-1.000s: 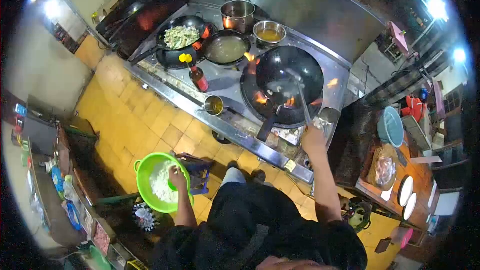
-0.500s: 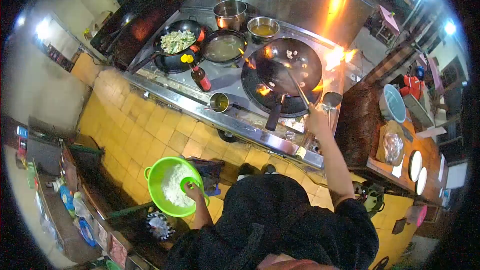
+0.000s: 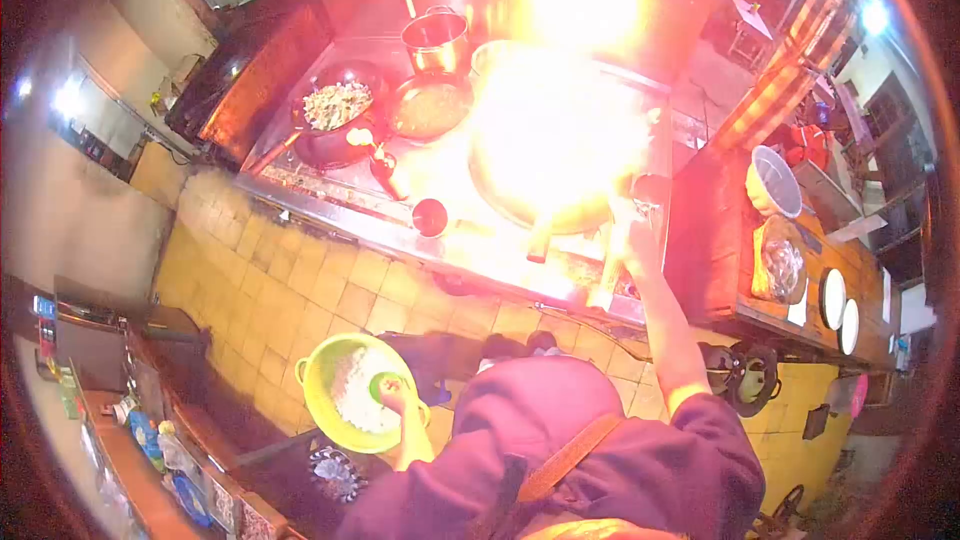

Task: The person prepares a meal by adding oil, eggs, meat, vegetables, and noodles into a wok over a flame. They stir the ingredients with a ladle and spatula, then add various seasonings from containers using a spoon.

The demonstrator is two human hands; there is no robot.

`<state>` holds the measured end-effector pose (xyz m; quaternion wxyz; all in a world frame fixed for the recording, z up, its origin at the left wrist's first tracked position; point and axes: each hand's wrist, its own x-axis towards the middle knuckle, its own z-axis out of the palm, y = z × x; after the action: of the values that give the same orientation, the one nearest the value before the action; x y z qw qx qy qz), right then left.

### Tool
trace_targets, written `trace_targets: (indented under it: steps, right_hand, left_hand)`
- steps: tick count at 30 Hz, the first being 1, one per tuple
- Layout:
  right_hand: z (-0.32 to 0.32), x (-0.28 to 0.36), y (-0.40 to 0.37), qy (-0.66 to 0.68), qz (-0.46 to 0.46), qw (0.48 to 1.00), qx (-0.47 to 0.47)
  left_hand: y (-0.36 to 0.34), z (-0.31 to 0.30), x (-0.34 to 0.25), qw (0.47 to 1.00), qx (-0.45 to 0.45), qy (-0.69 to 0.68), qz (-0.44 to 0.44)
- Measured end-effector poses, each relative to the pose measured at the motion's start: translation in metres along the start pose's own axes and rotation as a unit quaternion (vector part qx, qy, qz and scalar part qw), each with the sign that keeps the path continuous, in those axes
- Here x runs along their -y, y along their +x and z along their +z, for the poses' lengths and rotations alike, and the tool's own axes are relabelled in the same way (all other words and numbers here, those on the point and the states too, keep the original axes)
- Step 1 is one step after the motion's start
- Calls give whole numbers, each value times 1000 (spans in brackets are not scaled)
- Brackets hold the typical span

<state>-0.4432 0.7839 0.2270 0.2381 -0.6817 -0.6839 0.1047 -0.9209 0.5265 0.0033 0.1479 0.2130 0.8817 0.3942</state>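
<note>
A huge bright flame (image 3: 565, 110) rises over the wok and hides most of it; only the wok's handle (image 3: 540, 240) and lower rim show. My right hand (image 3: 630, 230) is closed at the stove's front edge, right of that handle, on a utensil whose far part is lost in the glare. At the lower left, my left hand (image 3: 392, 395) grips a small green scoop (image 3: 380, 384) inside a green basin (image 3: 318, 380). White rice or a similar white food (image 3: 358, 400) lies in the basin around the scoop.
On the stove's left are a pan of cooked food (image 3: 337, 106), a pan of liquid (image 3: 430, 108), a steel pot (image 3: 436, 38), a bottle (image 3: 388, 170) and a metal cup (image 3: 430, 217). A wooden counter (image 3: 760, 285) at right bears a basin (image 3: 775, 182) and white plates (image 3: 848, 325).
The small flames at the wok have burst into a large blaze that covers it and floods the scene with light. The view has shifted slightly. Both hands keep their holds.
</note>
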Motion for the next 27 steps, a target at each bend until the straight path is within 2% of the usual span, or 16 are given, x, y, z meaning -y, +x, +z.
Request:
trace_targets:
  steps: [3, 7, 9, 10, 11, 12, 13, 14, 16, 18, 21, 22, 23, 25, 26, 27]
  right_hand:
    - [9, -15, 7, -85, 50, 995, 17]
    - [-23, -24, 15, -146, 78, 981, 104]
    - [-24, -26, 1, -238, -10, 971, 30]
    - [-19, -24, -7, -324, -93, 939, -75]
    - [-40, 21, -11, -149, 111, 973, 135]
    - [-61, 58, -22, -110, 91, 982, 124]
    - [-44, 42, -29, -46, -28, 998, 30]
    - [-32, 25, -35, -42, -7, 999, 30]
    - [-26, 37, -41, -40, 22, 999, 25]
    - [-11, 51, -42, -132, 180, 966, 129]
    - [3, 61, -62, -63, 245, 961, 109]
    - [-6, 71, -68, 3, 195, 979, 59]
    - [-6, 69, -69, 1, 199, 978, 58]
    - [2, 55, -76, -14, 135, 989, 55]
    - [18, 38, -77, -11, 98, 995, 31]
    - [22, 44, -77, -12, 100, 994, 38]
  left_hand:
    - [4, 1, -8, 999, -5, -24, -26]
    - [11, 2, -6, 997, -6, -52, -48]
    - [16, 6, -1, 996, -1, -63, -60]
    - [19, 6, 9, 998, 3, -47, -46]
    - [23, 8, 17, 999, 8, -32, -31]
    - [17, 3, 5, 999, 12, -35, -40]
    - [17, 6, 4, 996, 13, -72, -43]
    - [17, 6, 4, 997, 34, -58, -41]
    - [24, 8, 2, 997, 63, -43, -33]
    - [34, 16, 9, 994, 94, -48, -40]
    - [48, 25, 1, 994, 87, -54, 33]
    - [54, 29, -1, 993, 94, -49, 49]
    - [59, 34, -3, 993, 98, -49, 50]
    - [67, 45, -6, 989, 105, -50, 87]
    - [72, 54, -4, 983, 98, -99, 122]
    - [69, 50, -10, 984, 100, -94, 117]
